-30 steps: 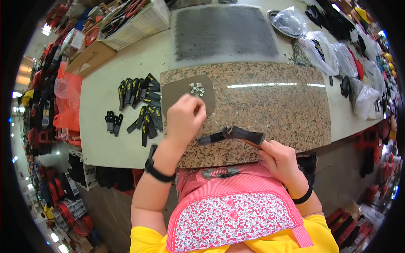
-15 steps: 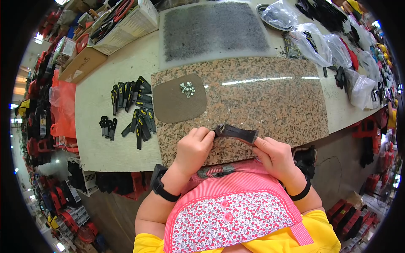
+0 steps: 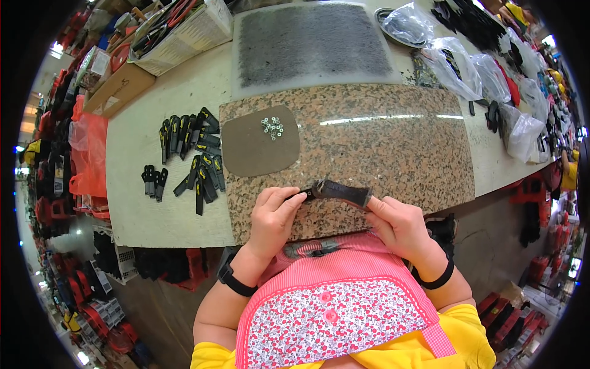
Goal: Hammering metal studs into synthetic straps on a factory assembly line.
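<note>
Near the front edge of the granite slab [image 3: 393, 141], both my hands are closed in front of me. My right hand [image 3: 399, 224] grips the right end of a short, dark, slightly curved tool [image 3: 345, 192], thicker and rough at its left end. Between the thumb and fingers of my left hand [image 3: 272, 216] is a small black strip [image 3: 309, 194] with a small hole or ring showing; it meets the tool's left end. Farther back, several small silvery washer-like rings [image 3: 272, 128] lie on a brown mat [image 3: 258, 147] with rounded corners.
Black strap-like pieces with yellow marks [image 3: 203, 175] are grouped left of the slab, beside a smaller black bunch [image 3: 154, 182]. A grey-black sheet [image 3: 316, 43] lies behind. Clear plastic bags [image 3: 458, 67] crowd the right, with a tool box [image 3: 184, 43] and red bag [image 3: 91, 150] at left.
My left hand has shifted slightly left and down, and more of the black strip with its hole shows. The dark tool has tilted slightly; my right hand keeps its grip.
</note>
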{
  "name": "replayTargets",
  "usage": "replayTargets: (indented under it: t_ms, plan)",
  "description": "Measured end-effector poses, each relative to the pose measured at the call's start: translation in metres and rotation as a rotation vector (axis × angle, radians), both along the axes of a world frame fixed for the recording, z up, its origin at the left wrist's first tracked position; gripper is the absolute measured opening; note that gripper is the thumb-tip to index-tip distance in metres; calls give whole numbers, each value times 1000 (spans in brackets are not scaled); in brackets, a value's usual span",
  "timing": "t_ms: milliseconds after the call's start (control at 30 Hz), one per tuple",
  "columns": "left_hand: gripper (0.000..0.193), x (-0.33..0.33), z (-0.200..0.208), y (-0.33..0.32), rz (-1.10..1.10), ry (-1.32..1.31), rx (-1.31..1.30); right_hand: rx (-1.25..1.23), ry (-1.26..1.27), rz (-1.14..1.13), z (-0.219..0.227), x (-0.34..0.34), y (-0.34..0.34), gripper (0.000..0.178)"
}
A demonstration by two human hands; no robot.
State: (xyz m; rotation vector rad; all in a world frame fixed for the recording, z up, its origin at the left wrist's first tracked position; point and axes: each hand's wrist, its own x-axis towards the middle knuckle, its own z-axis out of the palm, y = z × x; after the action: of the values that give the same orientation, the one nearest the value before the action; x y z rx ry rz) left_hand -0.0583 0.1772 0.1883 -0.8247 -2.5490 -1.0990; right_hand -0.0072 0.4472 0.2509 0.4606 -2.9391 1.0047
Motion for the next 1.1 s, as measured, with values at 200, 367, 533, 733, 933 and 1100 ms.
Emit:
replayTargets:
  t_ms: [200, 367, 533, 733, 933, 1100]
  plan:
    - [26, 2, -5, -1, 1, 82, -39, 26, 36, 46, 26, -10, 0, 55]
    - [24, 5, -2, 0, 14, 109, -49, -89, 122, 140, 26, -11, -7, 56]
    - [22, 7, -12, -3, 21, 61, 2, 255, 35, 89, 37, -18, -10, 54]
    - [19, 2, -1, -2, 26, 61, 7, -116, 213, 128, 23, -13, -7, 52]
    - [20, -18, 22, -9, 49, -72, -23, 126, -13, 66, 6, -3, -9, 52]
    - [22, -95, 18, -27, 235, -5, -106, 103, 25, 50, 5, -2, -8, 52]
